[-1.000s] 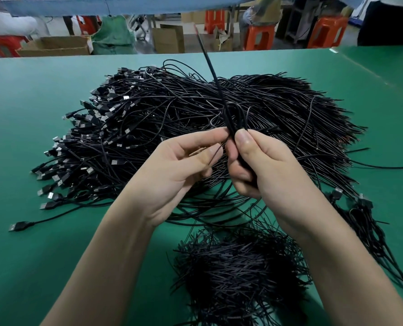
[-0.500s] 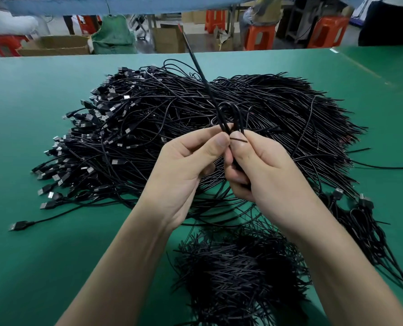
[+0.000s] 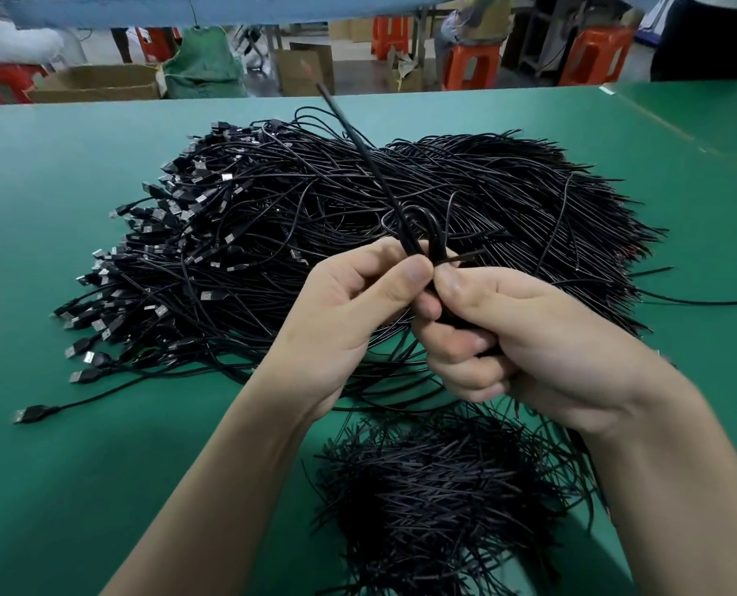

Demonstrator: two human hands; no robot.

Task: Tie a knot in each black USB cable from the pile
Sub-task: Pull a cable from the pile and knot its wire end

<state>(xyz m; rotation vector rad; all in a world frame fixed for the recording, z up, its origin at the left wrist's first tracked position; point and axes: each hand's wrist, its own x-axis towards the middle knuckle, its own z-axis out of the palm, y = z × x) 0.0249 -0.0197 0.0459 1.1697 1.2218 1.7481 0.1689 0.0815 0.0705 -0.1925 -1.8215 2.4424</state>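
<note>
While one cable (image 3: 371, 165) is pinched in the left hand (image 3: 349, 311) and gripped in the right hand (image 3: 530, 337), its loop (image 3: 437, 232) is judged unfinished; a large pile (image 3: 272, 234) is left.

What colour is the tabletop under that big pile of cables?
The tabletop is plain green; it shows best in the head view.

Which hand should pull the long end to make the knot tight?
Probably the left hand: its thumb and finger pinch the cable just under the long end, while the right hand grips it lower down, steadying the loop.
</note>
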